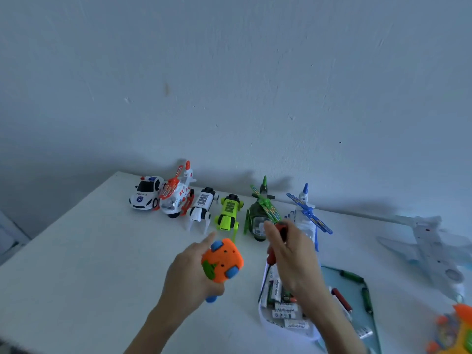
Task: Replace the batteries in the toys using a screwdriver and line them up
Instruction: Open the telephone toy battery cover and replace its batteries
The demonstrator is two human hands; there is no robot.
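Batteries [286, 311] wait below our right hand [293, 254], fist closed on the screwdriver [270, 256]. Our left hand [190, 274] grips the orange toy [222, 261] underside-up, exposing its hatch, near the finished row [229, 210].

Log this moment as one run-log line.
left hand: grips orange toy car, underside up | right hand: grips screwdriver | six toys lined at wall
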